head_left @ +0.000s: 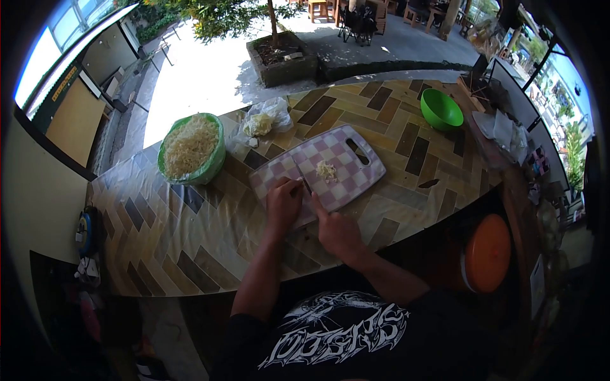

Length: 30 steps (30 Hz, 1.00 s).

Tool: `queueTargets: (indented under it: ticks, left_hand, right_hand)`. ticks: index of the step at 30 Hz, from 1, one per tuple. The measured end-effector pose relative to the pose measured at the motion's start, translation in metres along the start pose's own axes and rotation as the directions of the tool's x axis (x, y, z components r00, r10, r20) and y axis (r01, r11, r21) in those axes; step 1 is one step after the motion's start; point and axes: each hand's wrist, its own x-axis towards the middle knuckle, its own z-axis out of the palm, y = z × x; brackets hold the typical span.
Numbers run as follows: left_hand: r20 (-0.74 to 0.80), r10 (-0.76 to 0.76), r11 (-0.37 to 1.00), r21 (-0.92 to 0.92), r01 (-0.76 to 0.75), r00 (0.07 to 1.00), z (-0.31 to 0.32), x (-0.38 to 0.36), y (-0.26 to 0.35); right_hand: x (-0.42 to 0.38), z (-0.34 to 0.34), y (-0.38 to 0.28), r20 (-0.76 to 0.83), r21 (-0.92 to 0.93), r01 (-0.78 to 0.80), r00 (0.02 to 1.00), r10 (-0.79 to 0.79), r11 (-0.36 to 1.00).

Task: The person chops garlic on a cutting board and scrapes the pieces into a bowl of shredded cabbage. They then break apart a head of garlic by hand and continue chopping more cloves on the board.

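Observation:
My right hand (340, 232) is closed round a knife (307, 186), its forefinger stretched along the back of the blade. The thin blade points away from me over a pink-and-white checkered cutting board (352, 184). Just left of the blade, my left hand (284, 200) is closed with its fingertips bent down on the board. A small whitish piece shows at those fingertips, too small to name. To the right of the knife lies a little heap of finely chopped pale bits (326, 171).
A green basket (215, 166) heaped with pale shreds (190, 145) stands left of the board. Behind the board, a clear plastic bag (277, 113) holds a pale lump (258, 124). At the far right sits a green bowl (443, 112). An orange lid (489, 253) is below the table's right edge.

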Motion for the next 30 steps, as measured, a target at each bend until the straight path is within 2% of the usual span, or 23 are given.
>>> queueTargets:
  ticks: [5,7,11,14,20,23,26,30]
  left_hand:
    - [-0.017,0.032,0.999,-0.039,-0.032,0.999,0.004,0.002,-0.006]
    - [-0.011,0.029,0.999,-0.033,-0.029,1.000,0.002,0.001,-0.005]
    - [-0.012,0.046,0.998,-0.031,-0.047,0.999,0.000,0.001,-0.004]
    - [-0.022,0.032,0.999,-0.036,-0.033,0.999,0.000,0.003,0.001]
    - [-0.013,0.013,0.999,-0.041,-0.014,1.000,0.001,0.001,-0.004]
    - [-0.008,-0.005,0.999,-0.046,0.004,1.000,0.000,0.001,0.000]
    - [-0.008,-0.015,0.997,-0.070,0.015,1.000,0.001,0.003,0.001]
    - [-0.001,-0.024,0.997,-0.075,0.024,1.000,0.000,0.001,0.004]
  right_hand:
    - [0.029,0.014,0.007,-0.025,-0.037,0.022,0.999,-0.023,0.999]
    - [0.039,-0.006,0.013,-0.029,-0.005,0.054,0.998,-0.054,0.999]
    - [0.023,-0.022,0.002,-0.025,0.028,0.054,0.998,-0.053,0.998]
    - [0.021,-0.008,-0.013,0.050,-0.022,-0.021,0.999,0.022,1.000]
    - [0.025,-0.027,0.002,0.004,0.063,0.030,1.000,-0.031,0.998]
    - [0.005,-0.040,-0.012,0.104,-0.016,0.009,0.995,-0.007,1.000]
    - [0.005,-0.021,-0.021,0.109,-0.069,-0.020,0.994,0.027,0.997]
    - [0.032,-0.009,-0.005,0.034,-0.027,0.020,0.999,-0.019,0.999]
